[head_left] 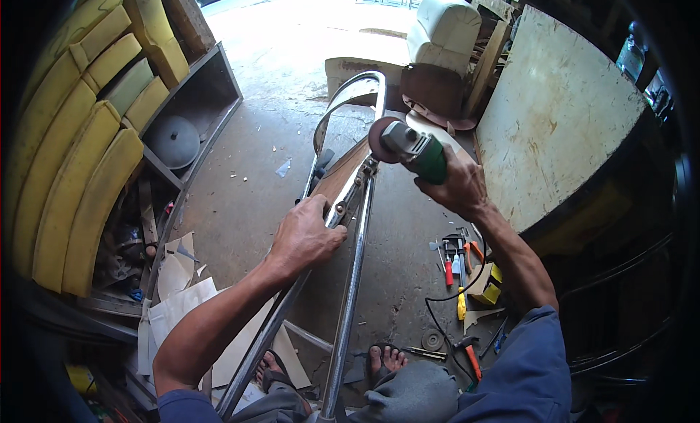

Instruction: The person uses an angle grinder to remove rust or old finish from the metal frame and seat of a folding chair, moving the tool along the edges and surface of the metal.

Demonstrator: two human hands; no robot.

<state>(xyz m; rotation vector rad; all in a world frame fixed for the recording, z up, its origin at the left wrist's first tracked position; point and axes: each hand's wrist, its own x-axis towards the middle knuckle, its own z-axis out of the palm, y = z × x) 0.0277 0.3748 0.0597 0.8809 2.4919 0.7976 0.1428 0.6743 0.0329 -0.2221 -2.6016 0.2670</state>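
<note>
Metal frame (pixel 353 277), tubular, shiny, round-cornered

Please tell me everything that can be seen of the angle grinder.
The angle grinder has a green body, a grey, metal-looking head and a round, reddish-brown disc. The right hand grips its body, above the floor. The disc points leftward, overlapping the shiny tubular metal frame in this view; contact between them, or spinning, cannot be confirmed.

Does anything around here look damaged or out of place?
Yes: the pale board at right has brownish stains, and loose sheets lie strewn at lower left. Oddly, toes are bare in open sandals though the right hand holds a grinder.
</note>
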